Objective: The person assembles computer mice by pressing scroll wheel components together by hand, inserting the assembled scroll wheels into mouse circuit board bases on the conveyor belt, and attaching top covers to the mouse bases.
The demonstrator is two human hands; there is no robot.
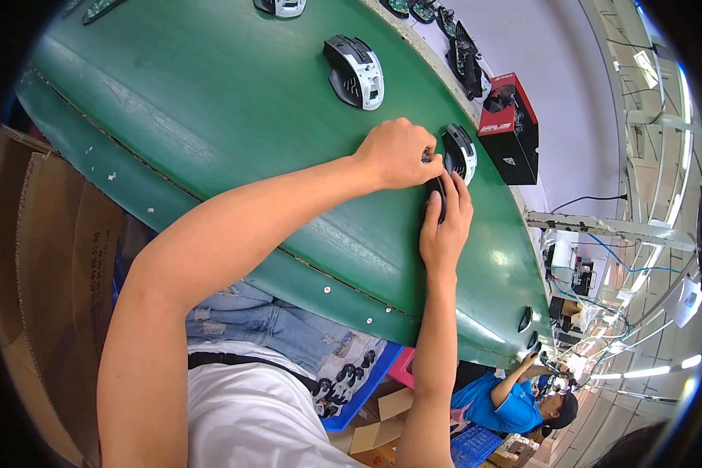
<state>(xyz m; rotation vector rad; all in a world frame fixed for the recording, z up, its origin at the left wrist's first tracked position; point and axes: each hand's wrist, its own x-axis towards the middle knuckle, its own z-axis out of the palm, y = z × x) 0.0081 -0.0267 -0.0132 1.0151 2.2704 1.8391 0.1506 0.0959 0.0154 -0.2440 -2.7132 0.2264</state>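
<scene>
My right hand [447,222] is wrapped round a dark computer mouse [437,199], mostly covered by the fingers, over the green worktable. My left hand [398,154] is closed in a fist against the mouse's far end, touching the right fingertips. Something small and dark shows in the curl of its fingers; its kind is hidden. Just beyond the hands lies a black and white mouse [460,152] without its full cover. A similar mouse [355,72] rests farther away to the left.
A black and red box [509,129] stands behind the hands by the table's far edge. Several dark mouse parts [464,58] lie on the ledge there. A blue tray [366,390] of parts is by my lap. At the right, a person in blue [515,402] works.
</scene>
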